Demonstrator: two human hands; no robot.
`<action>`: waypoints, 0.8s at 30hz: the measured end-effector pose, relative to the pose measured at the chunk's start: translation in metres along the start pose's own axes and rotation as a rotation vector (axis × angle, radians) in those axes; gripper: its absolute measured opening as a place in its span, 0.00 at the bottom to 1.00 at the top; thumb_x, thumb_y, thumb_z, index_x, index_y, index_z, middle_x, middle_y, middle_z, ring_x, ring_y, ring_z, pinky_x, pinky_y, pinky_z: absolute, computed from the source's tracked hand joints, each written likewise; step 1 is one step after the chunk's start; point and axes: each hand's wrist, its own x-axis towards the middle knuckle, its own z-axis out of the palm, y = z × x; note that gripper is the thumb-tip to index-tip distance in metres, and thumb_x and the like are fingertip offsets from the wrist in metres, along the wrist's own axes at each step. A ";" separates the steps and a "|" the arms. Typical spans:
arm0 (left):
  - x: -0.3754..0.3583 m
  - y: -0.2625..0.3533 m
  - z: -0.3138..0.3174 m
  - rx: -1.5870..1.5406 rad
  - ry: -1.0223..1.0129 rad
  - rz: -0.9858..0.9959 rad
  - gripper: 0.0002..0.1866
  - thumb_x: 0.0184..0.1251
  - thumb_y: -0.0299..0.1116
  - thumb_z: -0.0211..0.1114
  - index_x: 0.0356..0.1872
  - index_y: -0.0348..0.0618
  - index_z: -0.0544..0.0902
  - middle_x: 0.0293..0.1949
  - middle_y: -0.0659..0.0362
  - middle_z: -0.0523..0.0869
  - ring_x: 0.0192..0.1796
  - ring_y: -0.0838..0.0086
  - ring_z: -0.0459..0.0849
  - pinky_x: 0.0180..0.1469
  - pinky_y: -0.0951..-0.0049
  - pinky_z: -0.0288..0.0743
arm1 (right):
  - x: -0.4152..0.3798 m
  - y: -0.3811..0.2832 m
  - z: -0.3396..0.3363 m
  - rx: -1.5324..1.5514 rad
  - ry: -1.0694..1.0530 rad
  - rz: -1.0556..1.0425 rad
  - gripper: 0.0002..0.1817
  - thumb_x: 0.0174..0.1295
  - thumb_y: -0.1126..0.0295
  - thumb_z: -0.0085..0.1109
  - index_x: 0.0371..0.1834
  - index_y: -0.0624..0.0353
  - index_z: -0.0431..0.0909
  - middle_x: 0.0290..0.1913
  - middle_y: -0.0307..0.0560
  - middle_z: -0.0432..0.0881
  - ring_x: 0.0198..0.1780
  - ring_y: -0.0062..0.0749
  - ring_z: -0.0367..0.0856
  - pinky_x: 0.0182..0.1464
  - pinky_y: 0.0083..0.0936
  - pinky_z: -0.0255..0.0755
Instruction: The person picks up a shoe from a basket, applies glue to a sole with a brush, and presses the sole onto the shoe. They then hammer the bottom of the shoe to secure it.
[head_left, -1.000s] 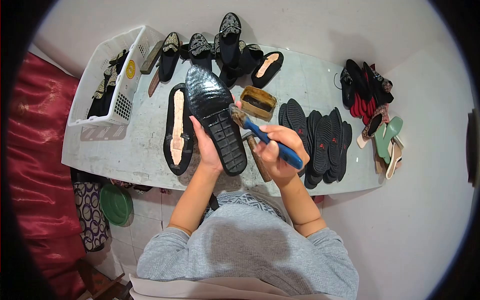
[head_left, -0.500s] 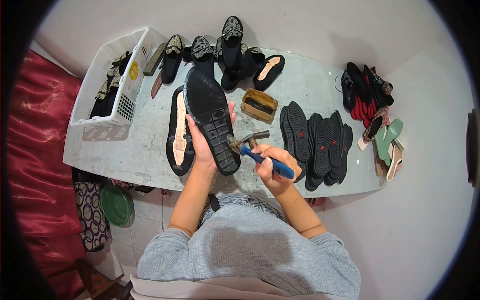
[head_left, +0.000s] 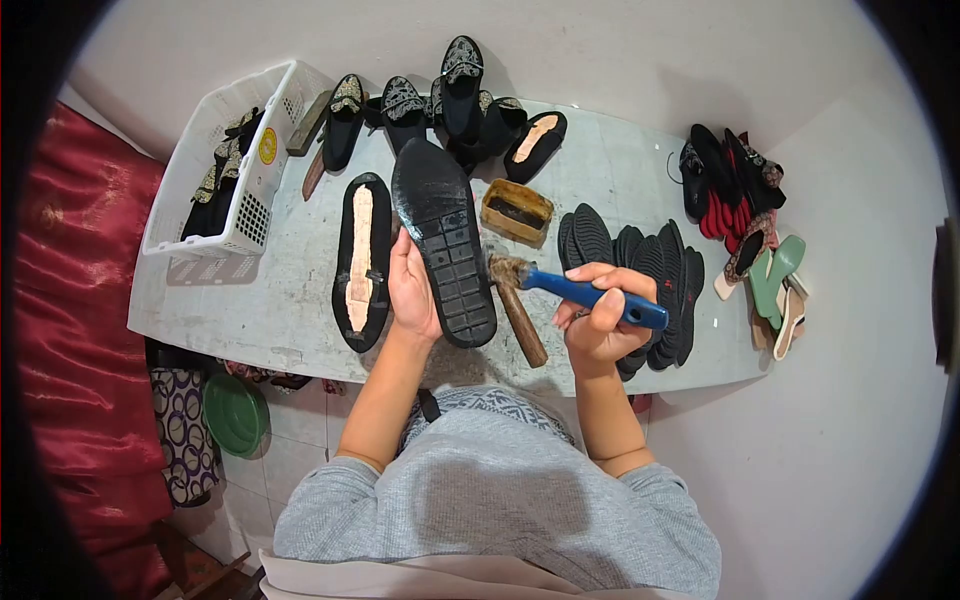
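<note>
A black sole (head_left: pixel 447 245) with a grid of square recesses is held up by my left hand (head_left: pixel 412 285) at its left side, toe end pointing away. My right hand (head_left: pixel 608 312) grips a brush (head_left: pixel 590 292) with a blue handle; its brown bristles are beside the sole's right edge. Below the bristles, a hammer (head_left: pixel 525 330) with a wooden handle lies on the table, its head partly hidden. To the left of my left hand lies a black shoe upper (head_left: pixel 360 262) with a pale strip on its underside. A yellowish box (head_left: pixel 517 212) with dark contents stands beyond the brush.
White table (head_left: pixel 230 310). Ribbed black soles (head_left: pixel 672 290) are piled behind and right of my right hand. A white basket (head_left: pixel 255 190) holds shoes at the left. Patterned shoes (head_left: pixel 461 90) stand along the back; red-and-black shoes (head_left: pixel 715 180) and green footwear (head_left: pixel 770 280) are at the right.
My right hand and the brush have moved right, uncovering the hammer's handle. The sole has shifted slightly right and my left hand's fingers have changed position on it.
</note>
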 end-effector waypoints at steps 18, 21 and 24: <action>-0.001 0.004 0.012 0.010 0.015 0.024 0.38 0.70 0.60 0.31 0.66 0.35 0.57 0.65 0.47 0.63 0.63 0.61 0.69 0.59 0.69 0.73 | -0.017 0.002 0.009 -0.485 -0.289 -0.251 0.06 0.52 0.77 0.59 0.31 0.63 0.73 0.28 0.47 0.83 0.25 0.31 0.82 0.26 0.20 0.74; -0.001 0.000 0.007 0.003 0.030 0.004 0.38 0.70 0.60 0.31 0.66 0.36 0.57 0.65 0.48 0.63 0.62 0.61 0.70 0.58 0.69 0.74 | -0.015 -0.002 0.003 -0.554 -0.332 -0.263 0.05 0.51 0.76 0.60 0.30 0.63 0.74 0.28 0.45 0.83 0.25 0.30 0.82 0.27 0.20 0.75; -0.002 -0.005 0.006 -0.031 -0.025 0.008 0.38 0.70 0.61 0.31 0.67 0.37 0.57 0.66 0.51 0.63 0.60 0.63 0.72 0.56 0.69 0.75 | -0.019 0.001 -0.004 -0.351 -0.220 -0.048 0.07 0.51 0.76 0.61 0.33 0.64 0.74 0.29 0.47 0.83 0.26 0.33 0.83 0.28 0.21 0.76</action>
